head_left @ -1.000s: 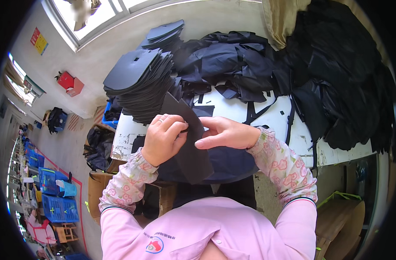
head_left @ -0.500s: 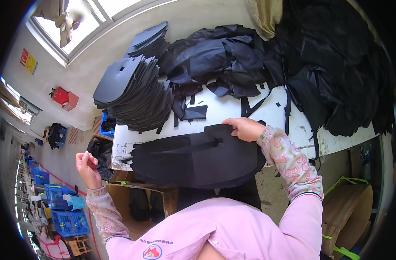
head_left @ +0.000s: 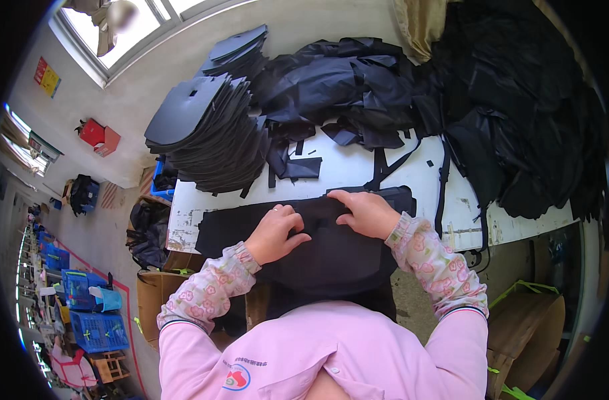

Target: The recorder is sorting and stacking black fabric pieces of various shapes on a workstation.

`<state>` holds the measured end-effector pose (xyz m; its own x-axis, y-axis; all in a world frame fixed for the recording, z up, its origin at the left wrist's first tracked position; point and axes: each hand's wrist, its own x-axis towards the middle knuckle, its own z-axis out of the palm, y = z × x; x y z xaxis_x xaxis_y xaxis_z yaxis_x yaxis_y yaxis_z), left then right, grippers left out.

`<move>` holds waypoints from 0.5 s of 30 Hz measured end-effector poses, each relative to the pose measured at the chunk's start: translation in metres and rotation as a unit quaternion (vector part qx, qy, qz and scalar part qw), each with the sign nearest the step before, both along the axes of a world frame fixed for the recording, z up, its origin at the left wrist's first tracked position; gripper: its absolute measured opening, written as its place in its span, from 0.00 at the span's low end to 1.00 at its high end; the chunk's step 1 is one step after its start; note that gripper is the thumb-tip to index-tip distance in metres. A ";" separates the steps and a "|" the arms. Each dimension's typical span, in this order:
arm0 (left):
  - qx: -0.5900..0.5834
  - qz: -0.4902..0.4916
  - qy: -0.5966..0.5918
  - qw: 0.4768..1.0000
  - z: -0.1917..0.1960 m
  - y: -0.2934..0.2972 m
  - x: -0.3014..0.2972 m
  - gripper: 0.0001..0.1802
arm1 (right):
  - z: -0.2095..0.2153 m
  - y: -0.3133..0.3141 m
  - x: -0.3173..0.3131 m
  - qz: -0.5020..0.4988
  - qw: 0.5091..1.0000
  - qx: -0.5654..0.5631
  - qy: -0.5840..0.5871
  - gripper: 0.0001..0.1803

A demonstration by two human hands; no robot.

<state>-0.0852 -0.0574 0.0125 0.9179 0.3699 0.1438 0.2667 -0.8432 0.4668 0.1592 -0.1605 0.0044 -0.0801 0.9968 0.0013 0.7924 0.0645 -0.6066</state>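
Panel (head_left: 318, 250), black fabric, flat across near edge of white table (head_left: 398, 170). Left hand (head_left: 274, 233) curled, fingertips pinching its top fold; right hand (head_left: 368, 212) flat, pressing it. Stack (head_left: 204, 137) behind.

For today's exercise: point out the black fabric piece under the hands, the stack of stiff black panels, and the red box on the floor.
black fabric piece (head_left: 331, 257): head view, its middle, below the hands.
stack of stiff black panels (head_left: 184, 110): head view, top panel's flat face.
red box (head_left: 94, 135): head view, its top.
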 end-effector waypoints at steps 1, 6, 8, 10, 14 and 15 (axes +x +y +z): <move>-0.048 -0.006 -0.002 0.999 -0.001 0.002 0.003 0.15 | -0.001 -0.003 -0.004 -0.001 1.000 -0.002 0.001 0.29; -0.453 0.061 0.090 0.885 0.016 0.022 -0.013 0.12 | -0.023 -0.019 -0.016 -0.040 0.999 -0.004 -0.006 0.29; -0.456 0.084 0.107 0.879 0.029 0.035 -0.027 0.11 | -0.031 -0.026 -0.013 -0.055 0.998 -0.002 -0.005 0.29; -0.470 0.113 0.100 0.870 0.043 0.049 -0.050 0.10 | -0.035 -0.031 -0.009 -0.060 0.998 0.003 -0.028 0.29; -0.475 0.146 0.176 0.850 0.057 0.072 -0.090 0.10 | -0.022 -0.035 -0.008 -0.067 0.998 -0.008 0.005 0.28; -0.475 0.148 0.177 0.849 0.055 0.072 -0.091 0.10 | -0.020 -0.035 -0.008 -0.060 0.998 0.016 -0.011 0.28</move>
<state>-0.1763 0.0147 0.0670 0.6877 0.3862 -0.6148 0.6672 -0.0023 0.7449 0.1511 -0.1952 -0.0156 0.0395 0.9987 0.0327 0.8085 -0.0127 -0.5884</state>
